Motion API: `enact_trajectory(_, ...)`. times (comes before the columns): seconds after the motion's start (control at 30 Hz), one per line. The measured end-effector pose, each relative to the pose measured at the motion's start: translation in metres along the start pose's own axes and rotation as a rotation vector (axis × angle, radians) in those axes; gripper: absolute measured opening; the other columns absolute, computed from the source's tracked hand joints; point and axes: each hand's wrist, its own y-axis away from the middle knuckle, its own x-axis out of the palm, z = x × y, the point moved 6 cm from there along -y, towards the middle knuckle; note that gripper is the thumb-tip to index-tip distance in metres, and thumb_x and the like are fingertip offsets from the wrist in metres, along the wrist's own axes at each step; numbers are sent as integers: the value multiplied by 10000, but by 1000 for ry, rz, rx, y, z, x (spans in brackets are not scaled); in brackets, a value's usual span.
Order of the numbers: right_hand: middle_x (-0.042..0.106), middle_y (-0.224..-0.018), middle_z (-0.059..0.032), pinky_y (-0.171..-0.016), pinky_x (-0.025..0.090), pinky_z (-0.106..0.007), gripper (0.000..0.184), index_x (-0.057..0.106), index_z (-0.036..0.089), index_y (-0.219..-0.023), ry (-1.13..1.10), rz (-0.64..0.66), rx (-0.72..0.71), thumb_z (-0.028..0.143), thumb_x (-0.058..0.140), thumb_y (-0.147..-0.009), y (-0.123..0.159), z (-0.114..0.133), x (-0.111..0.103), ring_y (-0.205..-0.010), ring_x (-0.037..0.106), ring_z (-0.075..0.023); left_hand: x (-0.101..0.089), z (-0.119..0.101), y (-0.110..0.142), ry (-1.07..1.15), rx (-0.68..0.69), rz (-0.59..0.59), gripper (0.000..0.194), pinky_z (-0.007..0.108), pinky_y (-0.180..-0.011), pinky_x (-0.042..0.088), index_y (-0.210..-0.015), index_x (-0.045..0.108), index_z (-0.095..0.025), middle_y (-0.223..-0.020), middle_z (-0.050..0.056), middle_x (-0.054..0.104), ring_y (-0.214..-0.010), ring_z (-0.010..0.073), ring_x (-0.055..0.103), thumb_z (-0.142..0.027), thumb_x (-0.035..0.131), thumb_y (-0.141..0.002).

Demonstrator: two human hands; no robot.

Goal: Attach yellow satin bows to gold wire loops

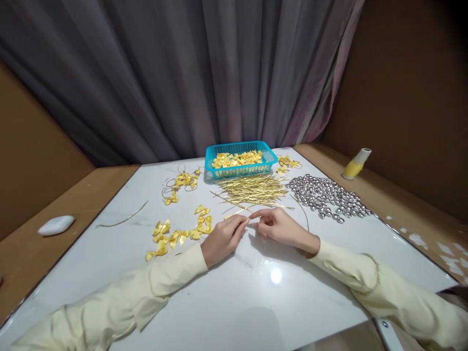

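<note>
Over the middle of the white table, my left hand (227, 237) is closed in a pinch, thumb against fingers. My right hand (283, 228) meets it, its index fingertip at the left fingertips and its other fingers curled. What lies between the fingertips is too small to make out. Just beyond the hands is a pile of gold metallic ties (254, 189), some strands reaching close to my fingers. Loose yellow ribbon bows (179, 237) lie to the left of my left hand. Right of the ties spreads a heap of shiny silver bead-like pieces (325, 195).
A turquoise basket (241, 171) of yellow bows stands at the back. Bows with cord loops (185, 180) lie left of it, others (288, 163) right. A single cord (122, 217) lies far left. On side ledges are a white rounded object (56, 225) and a yellow-and-white tube-like object (356, 164).
</note>
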Motion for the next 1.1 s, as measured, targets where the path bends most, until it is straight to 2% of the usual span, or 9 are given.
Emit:
enact_trajectory(0.17,518,-450,38,-432,351,-181,211,622,133,-880,55,-13,-94,223,439,-827,0,2,2,-386,414,-73,1,-1,0,15,-9,31,170,207,-688,427,-897,544,-167,-775,22,595,-712,114,560,-188,376,-892)
enact_trajectory(0.4,535,-451,28,-469,330,-189,150,614,144,-729,260,-176,-167,183,486,-799,2,10,-2,-420,439,-84,1,-4,1,13,-16,35,170,206,-673,420,-882,540,-167,-769,22,587,-700,113,549,-193,371,-892)
enact_trajectory(0.63,556,-520,8,-474,300,-187,169,594,136,-804,496,-316,-383,197,440,-840,12,15,-1,-437,447,-86,1,2,-2,138,-177,44,208,188,-578,393,-792,542,-165,-580,-33,516,-539,85,482,-266,389,-890)
enact_trajectory(0.8,569,-522,1,-469,265,-198,197,576,136,-808,653,-370,-532,188,395,-869,18,20,-1,-432,445,-87,1,6,-4,286,-268,67,248,187,-551,398,-775,562,-154,-580,-29,524,-517,80,481,-326,412,-874)
enact_trajectory(0.9,561,-517,3,-471,264,-202,198,575,141,-806,661,-368,-531,189,393,-868,18,22,-1,-432,440,-88,1,8,-4,339,-290,64,249,186,-534,394,-785,569,-150,-586,-26,523,-510,79,471,-336,424,-866)
enact_trajectory(1.1,552,-522,14,-476,316,-184,168,577,147,-822,477,-332,-382,218,429,-855,15,18,-2,-428,438,-83,0,3,-4,300,-237,54,232,192,-567,399,-788,587,-158,-588,-20,537,-535,88,493,-312,431,-863)
